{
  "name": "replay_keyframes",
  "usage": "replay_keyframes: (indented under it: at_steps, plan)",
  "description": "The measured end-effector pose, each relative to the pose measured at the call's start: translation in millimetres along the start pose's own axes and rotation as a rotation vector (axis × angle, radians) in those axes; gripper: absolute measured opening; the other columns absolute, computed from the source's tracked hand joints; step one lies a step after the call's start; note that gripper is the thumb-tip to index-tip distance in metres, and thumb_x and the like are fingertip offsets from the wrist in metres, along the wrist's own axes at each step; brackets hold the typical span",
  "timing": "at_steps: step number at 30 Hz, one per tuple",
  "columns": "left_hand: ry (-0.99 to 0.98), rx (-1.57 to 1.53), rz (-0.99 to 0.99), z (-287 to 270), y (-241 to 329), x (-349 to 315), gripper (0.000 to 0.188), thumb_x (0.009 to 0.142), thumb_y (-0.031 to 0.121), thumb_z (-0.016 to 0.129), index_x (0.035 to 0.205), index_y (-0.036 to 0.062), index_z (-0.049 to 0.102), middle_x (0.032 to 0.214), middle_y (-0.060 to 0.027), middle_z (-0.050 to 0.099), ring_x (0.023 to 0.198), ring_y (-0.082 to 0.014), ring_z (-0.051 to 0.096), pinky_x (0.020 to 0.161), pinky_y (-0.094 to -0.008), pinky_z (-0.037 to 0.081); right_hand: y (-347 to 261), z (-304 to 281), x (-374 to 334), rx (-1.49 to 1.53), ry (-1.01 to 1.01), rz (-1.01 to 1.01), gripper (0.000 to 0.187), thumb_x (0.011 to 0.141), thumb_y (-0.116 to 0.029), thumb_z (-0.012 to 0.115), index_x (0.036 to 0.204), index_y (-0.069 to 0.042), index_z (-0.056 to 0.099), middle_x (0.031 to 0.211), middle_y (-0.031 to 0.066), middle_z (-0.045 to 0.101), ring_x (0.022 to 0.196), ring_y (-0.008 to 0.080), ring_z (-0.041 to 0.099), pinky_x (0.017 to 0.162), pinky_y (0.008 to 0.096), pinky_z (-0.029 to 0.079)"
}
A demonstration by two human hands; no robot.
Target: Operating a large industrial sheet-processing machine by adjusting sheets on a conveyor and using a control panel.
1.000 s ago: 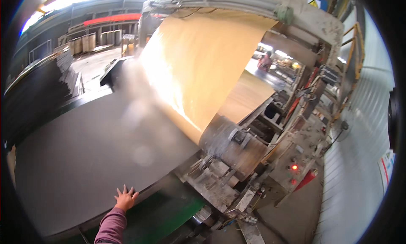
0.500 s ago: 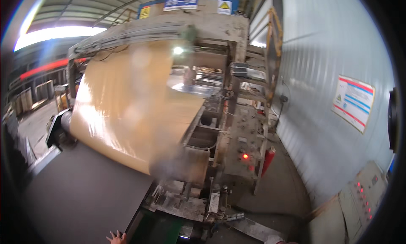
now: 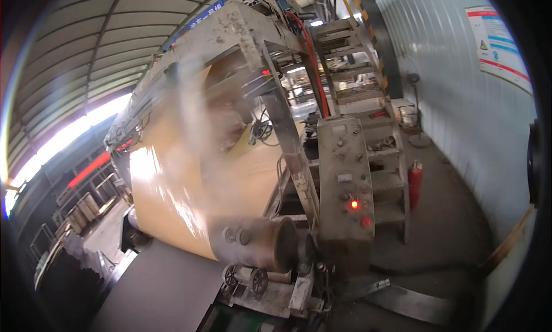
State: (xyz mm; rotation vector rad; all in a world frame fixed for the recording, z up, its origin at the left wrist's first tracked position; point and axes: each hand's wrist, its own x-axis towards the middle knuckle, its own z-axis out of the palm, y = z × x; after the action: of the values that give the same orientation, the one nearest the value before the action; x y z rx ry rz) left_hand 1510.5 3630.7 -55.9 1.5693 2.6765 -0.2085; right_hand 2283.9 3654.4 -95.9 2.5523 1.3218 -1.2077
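Neither of my hands shows at this moment. Before me stands a large machine frame (image 3: 224, 35). A wide sheet of glossy tan film or paper (image 3: 167, 199) hangs down from it and runs to a big roller (image 3: 284, 245). Below the roller, a flat dark grey sheet (image 3: 161, 286) stretches toward me. Small handwheels (image 3: 259, 280) sit at the roller's near end. Part of the middle of the picture is hazy, so details of the film there are blurred.
Right of the roller stands a control panel (image 3: 345, 176) with a lit red lamp. Behind it rise metal steps (image 3: 345, 67). A red fire extinguisher (image 3: 414, 185) stands beside them. A metal strip (image 3: 411, 303) lies low on the right, near a corrugated wall (image 3: 443, 84).
My view has shifted right and closer to the control panel. The hand with spread fingers at the lower edge, over the grey sheet, has gone out of view.
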Motion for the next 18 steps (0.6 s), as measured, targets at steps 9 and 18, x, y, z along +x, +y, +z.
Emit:
replay_keyframes:
  at_steps: [9,18]
  plan:
    - [0.309,-0.075,-0.334,-121,175,-88,0.017,0.08,0.011,0.051,0.086,-0.0012,0.06,0.086,-0.023,0.063,0.084,-0.0412,0.06,0.075,-0.046,0.047,72,-123,132,-0.002,-0.004,-0.079,0.033,0.08,-0.033,0.057,0.097,-0.005,0.066,0.097,0.0211,0.062,0.094,0.0329,0.062,0.077,0.0435,0.048]
    - [0.151,-0.319,-0.532,-101,201,-61,0.036,0.078,0.029,0.061,0.11,0.0135,0.065,0.115,-0.0206,0.058,0.11,-0.0372,0.053,0.089,-0.0437,0.045,83,-166,182,-0.039,-0.019,-0.131,0.034,0.082,-0.033,0.054,0.105,-0.008,0.064,0.107,0.0179,0.06,0.099,0.0308,0.06,0.079,0.0431,0.049]
